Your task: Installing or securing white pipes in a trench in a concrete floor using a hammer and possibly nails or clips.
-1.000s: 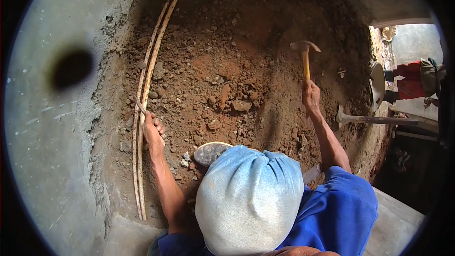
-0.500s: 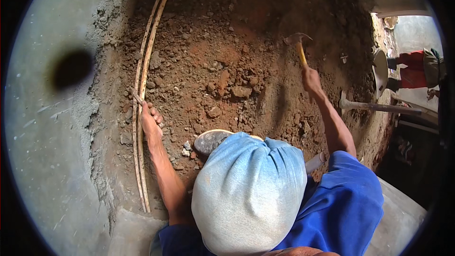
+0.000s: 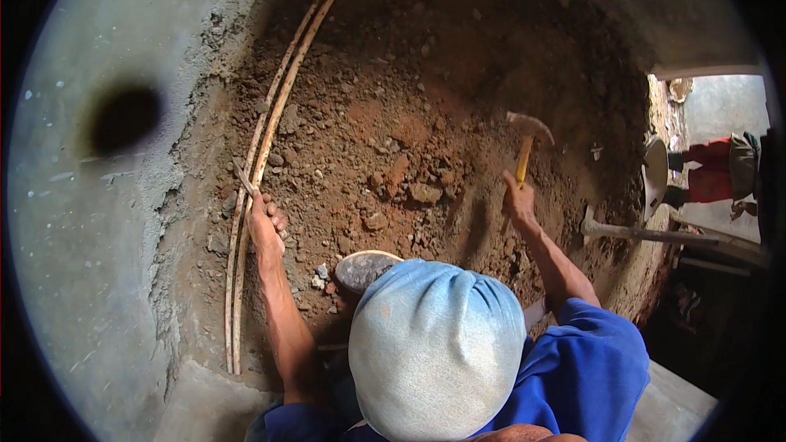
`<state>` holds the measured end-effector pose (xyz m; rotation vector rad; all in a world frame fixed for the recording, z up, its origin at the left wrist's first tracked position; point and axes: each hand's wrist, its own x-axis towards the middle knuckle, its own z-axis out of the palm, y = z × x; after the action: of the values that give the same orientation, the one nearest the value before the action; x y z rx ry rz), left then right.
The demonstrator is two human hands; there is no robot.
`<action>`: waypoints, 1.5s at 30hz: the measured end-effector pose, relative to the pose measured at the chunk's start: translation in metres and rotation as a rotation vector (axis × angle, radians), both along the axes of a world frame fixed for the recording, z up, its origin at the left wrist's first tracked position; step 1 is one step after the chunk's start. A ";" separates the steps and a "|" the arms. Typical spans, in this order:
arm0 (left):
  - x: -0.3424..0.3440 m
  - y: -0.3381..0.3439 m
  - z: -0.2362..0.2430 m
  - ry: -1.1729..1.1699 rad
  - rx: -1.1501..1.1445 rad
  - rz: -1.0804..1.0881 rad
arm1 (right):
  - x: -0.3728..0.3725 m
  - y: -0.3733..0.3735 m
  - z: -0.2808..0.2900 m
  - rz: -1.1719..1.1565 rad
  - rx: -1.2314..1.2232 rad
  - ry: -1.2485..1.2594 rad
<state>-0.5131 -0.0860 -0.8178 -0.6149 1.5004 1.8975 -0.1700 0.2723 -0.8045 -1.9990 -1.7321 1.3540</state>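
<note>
Head view, contents as follows.

Left hand (image 3: 265, 223): one, bare, fingers clamped together around a slim tool (image 3: 243, 176). The tool projects past thumb and index, slanting toward the upper left and crossing over the pipes in the picture; whether it touches them cannot be told.

Right hand (image 3: 520, 199): one, bare, wrapped on the lower handle of a hammer (image 3: 523, 162). Handle yellow; head curved, pointing away from the person. The hammer is right of centre, well apart from the slim tool, against a background of soil; its height above the ground cannot be told.

Pipes (image 3: 240, 278): two, narrow, pale with brown stains, side by side, running lengthwise just beside the concrete wall (image 3: 90, 262), whose edge is rough and broken.

Soil (image 3: 352, 147): brown, loose, with reddish patches, clods and small stones.

Shoe (image 3: 364, 270): one, dark with pale rim, partly behind rounded cloth (image 3: 438, 352), blue fading to white.

Sleeve (image 3: 589, 360): blue, on the right arm.

Long-handled tool (image 3: 655, 234): lying at right, blade toward the soil.

Pale dish (image 3: 655, 178): near a co-worker (image 3: 711, 172) in red clothing, at the far right.
</note>
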 end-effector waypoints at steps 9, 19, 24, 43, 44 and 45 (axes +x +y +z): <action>0.010 -0.038 0.005 0.029 0.053 0.217 | -0.086 -0.077 0.039 0.556 -0.258 -0.030; 0.049 -0.119 -0.010 0.094 0.062 0.821 | -0.174 -0.149 0.003 1.465 -0.492 -0.041; 0.090 -0.193 0.007 0.105 -0.074 1.226 | -0.177 -0.177 -0.055 1.882 -0.624 -0.012; 0.163 -0.278 -0.059 -0.050 0.309 1.553 | -0.191 -0.225 -0.012 1.531 -0.624 -0.430; 0.160 -0.274 -0.060 -0.064 0.362 1.523 | -0.190 -0.219 -0.018 1.525 -0.623 -0.428; 0.155 -0.276 -0.061 -0.117 0.497 1.564 | -0.189 -0.207 -0.028 1.562 -0.639 -0.463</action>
<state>-0.3584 -0.3625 -0.8790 -1.9012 0.1774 2.9980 -0.3586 0.0656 -0.8329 -0.7743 -3.7838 1.9716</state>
